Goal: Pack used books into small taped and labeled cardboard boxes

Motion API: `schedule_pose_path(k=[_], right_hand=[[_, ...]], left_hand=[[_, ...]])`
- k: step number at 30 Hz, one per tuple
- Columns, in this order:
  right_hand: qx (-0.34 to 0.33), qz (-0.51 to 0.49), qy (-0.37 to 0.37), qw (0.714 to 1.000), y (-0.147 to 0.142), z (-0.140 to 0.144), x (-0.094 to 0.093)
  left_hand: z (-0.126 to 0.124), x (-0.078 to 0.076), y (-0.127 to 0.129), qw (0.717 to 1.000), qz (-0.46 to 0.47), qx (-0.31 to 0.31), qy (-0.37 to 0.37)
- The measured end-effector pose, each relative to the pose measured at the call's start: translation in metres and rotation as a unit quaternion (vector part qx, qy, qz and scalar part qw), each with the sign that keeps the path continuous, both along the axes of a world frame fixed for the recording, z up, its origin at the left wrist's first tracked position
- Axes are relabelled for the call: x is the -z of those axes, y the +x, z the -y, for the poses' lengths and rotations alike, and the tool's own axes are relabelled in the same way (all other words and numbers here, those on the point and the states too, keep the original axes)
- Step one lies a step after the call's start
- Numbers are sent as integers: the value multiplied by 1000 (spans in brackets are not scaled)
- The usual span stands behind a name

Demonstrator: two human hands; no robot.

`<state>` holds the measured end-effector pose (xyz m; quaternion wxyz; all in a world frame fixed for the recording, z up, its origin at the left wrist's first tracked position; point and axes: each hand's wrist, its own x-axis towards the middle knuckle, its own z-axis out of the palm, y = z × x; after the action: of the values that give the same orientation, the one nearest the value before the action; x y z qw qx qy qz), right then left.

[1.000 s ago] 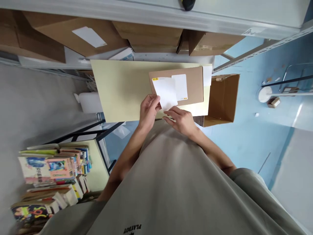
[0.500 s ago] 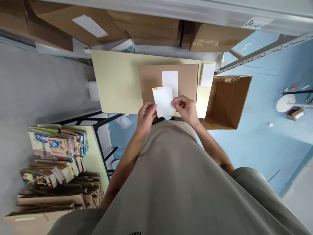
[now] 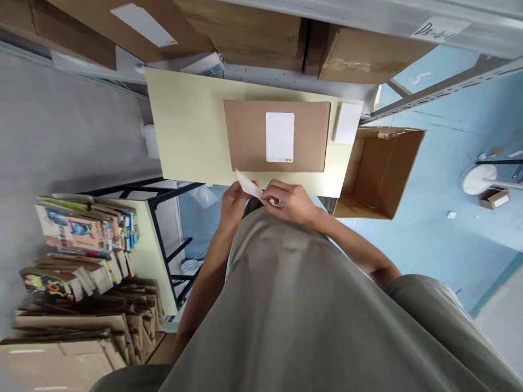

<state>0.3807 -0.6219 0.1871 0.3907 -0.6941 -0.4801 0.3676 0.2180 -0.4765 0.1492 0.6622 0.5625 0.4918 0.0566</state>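
Observation:
A flat brown cardboard parcel (image 3: 249, 136) lies on the pale yellow table (image 3: 183, 130), with a white label (image 3: 280, 137) stuck upright at its middle. Close to my body, at the table's near edge, my left hand (image 3: 232, 202) and my right hand (image 3: 291, 202) both pinch a white sheet of label backing paper (image 3: 250, 187), which is bent and seen almost edge-on. Both hands are below the parcel and not touching it.
An open empty cardboard box (image 3: 379, 171) stands on the blue floor right of the table. A small stack of white labels (image 3: 347, 123) lies at the table's right end. Brown boxes (image 3: 368, 51) fill the shelf behind. Books (image 3: 81, 234) and flattened cardboard (image 3: 73, 332) sit at the left.
The white sheet has come off the parcel and been drawn down toward my body and folded between both hands. The parcel now lies squarely with its label uncovered.

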Motion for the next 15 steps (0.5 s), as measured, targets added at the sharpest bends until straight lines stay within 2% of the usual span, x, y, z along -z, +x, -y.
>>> schedule_pose_path(k=[4,8,11,15], right_hand=[[128,-49,-20,990,13,2,20],[264,-74,-21,961,39,-1,45],[314,-68,-26,947,60,-7,63],[347,-39,-33,937,77,-18,85]], left_hand=[[-17,7,22,998,2,40,54],[-39,17,57,986,0,126,109],[-54,27,87,977,15,161,142],[-65,47,115,965,23,171,199]])
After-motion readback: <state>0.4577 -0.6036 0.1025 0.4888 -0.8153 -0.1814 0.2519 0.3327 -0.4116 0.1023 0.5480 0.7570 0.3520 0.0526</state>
